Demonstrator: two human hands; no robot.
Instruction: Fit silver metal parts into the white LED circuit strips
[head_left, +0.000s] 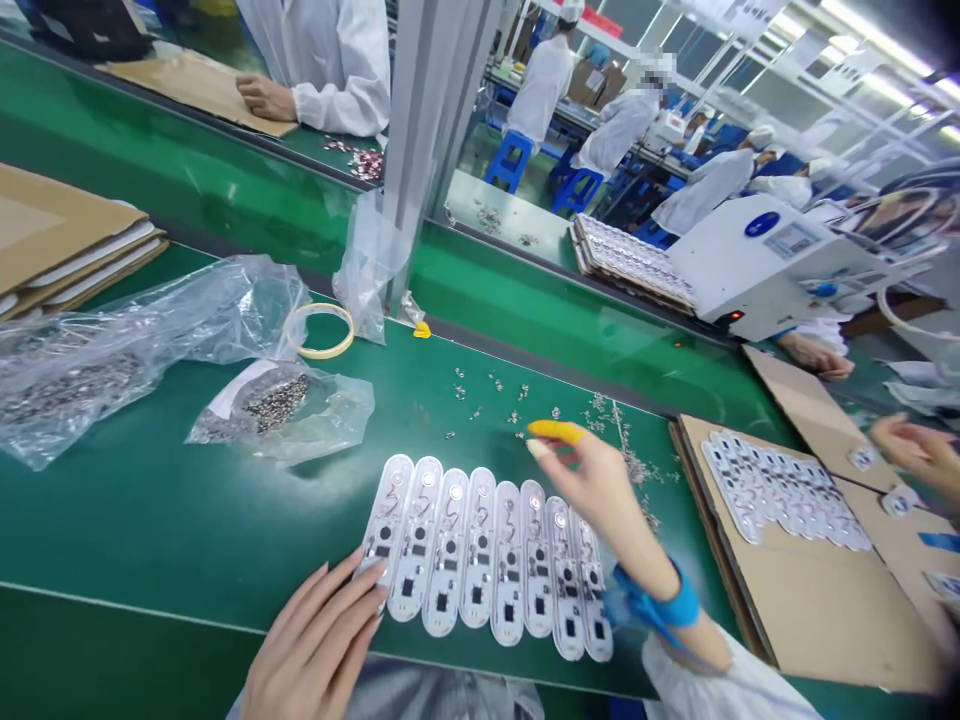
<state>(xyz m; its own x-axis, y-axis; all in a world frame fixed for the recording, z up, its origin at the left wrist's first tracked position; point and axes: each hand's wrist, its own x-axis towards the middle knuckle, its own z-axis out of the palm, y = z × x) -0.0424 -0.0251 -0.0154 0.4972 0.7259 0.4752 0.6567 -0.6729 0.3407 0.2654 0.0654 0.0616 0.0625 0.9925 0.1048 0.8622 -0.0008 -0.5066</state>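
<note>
Several long white plastic housings with small circuit boards and wires lie side by side on the green table. My left hand rests at the left end of this row, its fingertips touching the first housing, fingers stretched out. Above the right part of the row, my right hand reaches over with a yellow finger cot on one finger and a blue band round the wrist. Its thumb and forefinger come near each other beside small metal parts scattered on the table; whether something tiny is between them is too small to tell.
A clear bag of small metal parts, a larger bag and a tape ring lie left. Cardboard with more housings is at right, near another person's hand. A metal post stands behind the table.
</note>
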